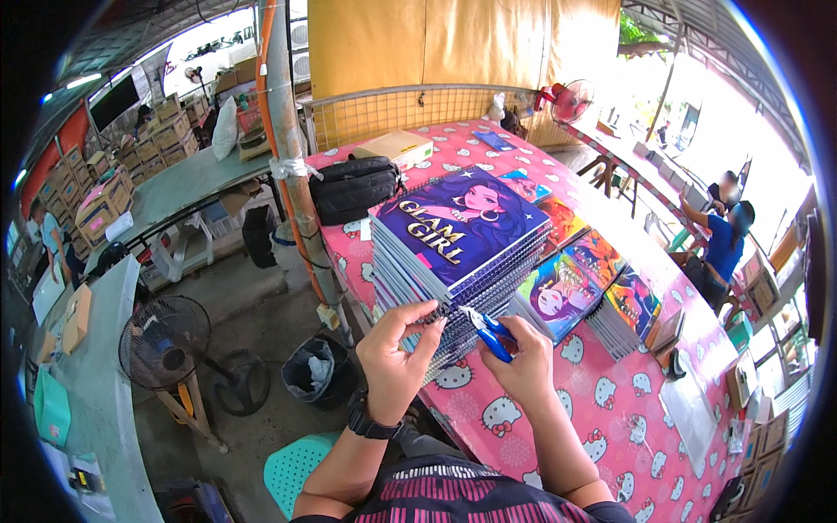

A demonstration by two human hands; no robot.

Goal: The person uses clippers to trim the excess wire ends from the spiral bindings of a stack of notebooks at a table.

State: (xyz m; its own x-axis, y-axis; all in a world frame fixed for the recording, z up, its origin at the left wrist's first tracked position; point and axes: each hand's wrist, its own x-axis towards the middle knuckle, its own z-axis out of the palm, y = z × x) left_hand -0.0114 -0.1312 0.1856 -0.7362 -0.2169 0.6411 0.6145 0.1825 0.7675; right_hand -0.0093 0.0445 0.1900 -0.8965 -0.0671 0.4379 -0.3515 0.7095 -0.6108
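Stack of spiral notebooks (458,253) sits at bench (610,410) edge; its wire-bound edge is steadied by left hand (394,349), fingers curled on it, so blue-handled pliers (490,336), clasped in right hand (523,362), reach the coil.

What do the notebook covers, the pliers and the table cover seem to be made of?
Notebook covers: probably coated card, since the colourful print looks smooth with a slight sheen. Pliers: metal jaws, pale and shiny, with blue handles that look like plastic or rubber. Table cover: likely vinyl or oilcloth, as the pink cartoon-cat print lies flat and smooth with faint glare. The right hand holds the pliers.
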